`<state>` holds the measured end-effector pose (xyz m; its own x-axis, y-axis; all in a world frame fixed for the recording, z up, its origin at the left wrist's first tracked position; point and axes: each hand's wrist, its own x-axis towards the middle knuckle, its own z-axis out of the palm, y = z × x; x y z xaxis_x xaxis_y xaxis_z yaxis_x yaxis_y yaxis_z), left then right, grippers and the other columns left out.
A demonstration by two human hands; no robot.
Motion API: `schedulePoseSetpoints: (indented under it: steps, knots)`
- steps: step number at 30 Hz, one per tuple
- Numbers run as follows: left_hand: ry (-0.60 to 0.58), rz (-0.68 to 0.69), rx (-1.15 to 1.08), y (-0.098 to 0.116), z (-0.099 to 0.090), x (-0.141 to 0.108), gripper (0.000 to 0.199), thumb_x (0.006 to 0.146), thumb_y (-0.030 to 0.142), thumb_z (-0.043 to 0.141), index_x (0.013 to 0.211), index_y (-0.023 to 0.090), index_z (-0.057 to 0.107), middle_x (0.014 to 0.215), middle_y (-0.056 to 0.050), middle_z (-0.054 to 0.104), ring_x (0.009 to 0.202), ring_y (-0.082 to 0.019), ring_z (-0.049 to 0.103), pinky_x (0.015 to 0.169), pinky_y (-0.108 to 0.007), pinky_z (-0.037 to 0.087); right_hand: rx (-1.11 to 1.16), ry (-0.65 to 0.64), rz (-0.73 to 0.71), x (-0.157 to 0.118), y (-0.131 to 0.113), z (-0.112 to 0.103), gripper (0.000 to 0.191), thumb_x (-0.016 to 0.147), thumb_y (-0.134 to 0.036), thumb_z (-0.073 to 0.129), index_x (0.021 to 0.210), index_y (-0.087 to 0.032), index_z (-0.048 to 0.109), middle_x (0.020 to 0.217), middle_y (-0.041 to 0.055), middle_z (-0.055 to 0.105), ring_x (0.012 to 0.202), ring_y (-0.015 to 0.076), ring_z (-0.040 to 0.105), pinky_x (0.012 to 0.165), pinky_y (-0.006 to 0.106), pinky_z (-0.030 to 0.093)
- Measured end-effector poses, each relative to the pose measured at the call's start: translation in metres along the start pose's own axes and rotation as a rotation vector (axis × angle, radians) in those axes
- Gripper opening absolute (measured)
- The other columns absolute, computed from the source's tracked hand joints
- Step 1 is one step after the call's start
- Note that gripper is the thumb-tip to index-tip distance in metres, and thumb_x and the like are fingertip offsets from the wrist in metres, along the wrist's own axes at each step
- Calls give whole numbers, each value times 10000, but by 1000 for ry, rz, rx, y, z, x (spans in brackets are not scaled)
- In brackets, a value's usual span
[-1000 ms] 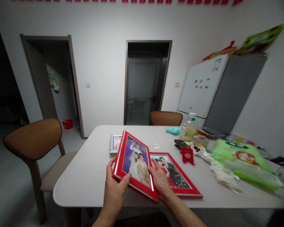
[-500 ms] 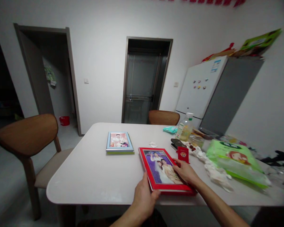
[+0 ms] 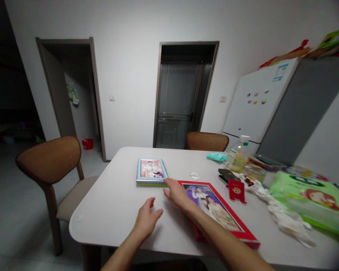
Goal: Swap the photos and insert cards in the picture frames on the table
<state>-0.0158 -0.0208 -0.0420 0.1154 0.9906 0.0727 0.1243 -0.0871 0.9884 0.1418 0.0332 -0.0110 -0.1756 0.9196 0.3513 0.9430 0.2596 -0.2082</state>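
A red-framed photo (image 3: 220, 210) lies on the white table, picture side up, with my right forearm crossing over part of it. Beyond it to the left is a light-blue photo frame (image 3: 151, 169), also flat, with a yellow-green lower edge. My right hand (image 3: 176, 194) reaches over to the blue frame's near right corner, fingers extended; whether the fingertips touch it is hard to tell. Above the bare tabletop, nearer me, my left hand (image 3: 147, 218) holds nothing, its thumb and fingers apart.
On the table's right side are a red booklet (image 3: 236, 191), a dark phone-like object (image 3: 227, 175), a bottle (image 3: 237, 156), crumpled tissues (image 3: 289, 220) and a green tissue pack (image 3: 310, 192). A wooden chair (image 3: 52, 158) stands left, another (image 3: 207, 141) behind the table.
Both hands have let go of the red-framed photo, which now lies further right in view. My right hand has moved left toward the blue frame; my left hand has shifted left.
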Motion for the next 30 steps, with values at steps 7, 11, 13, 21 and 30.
schedulePoseSetpoints:
  steps: [7,11,13,21,30]
  knots:
    - [83,-104,-264,-3,-17,1,396,546,145,702,910,126,547,1082,-155,567,1002,-237,535,878,-320,390,-38,-23,-40,49,-35,30,264,707,-106,468,957,-135,547,997,125,548,966,210,457,815,318,320]
    - [128,-199,-439,-4,-25,4,370,602,226,697,910,123,520,1027,-158,582,940,-213,571,824,-310,430,-53,-31,-96,34,-42,23,173,710,-129,472,857,-159,559,966,87,540,922,192,448,787,287,325]
    - [147,-239,-528,-4,-26,4,337,641,296,674,890,128,521,969,-137,602,883,-199,596,794,-315,446,-43,-22,-131,21,-48,14,196,697,-158,505,889,-168,542,985,75,524,926,189,436,785,279,326]
    - [189,-106,-757,15,-11,-8,291,684,308,610,937,183,537,959,-55,627,908,-168,584,787,-277,445,234,11,-158,-31,-75,-11,110,707,-172,508,816,-158,519,849,64,555,804,178,475,729,291,374]
    - [382,54,-658,19,-27,-12,257,656,231,609,883,142,531,864,-63,651,825,-183,605,755,-293,456,323,124,-144,-72,-79,-5,332,749,-297,481,1059,-181,507,1147,109,489,1065,222,424,907,366,326]
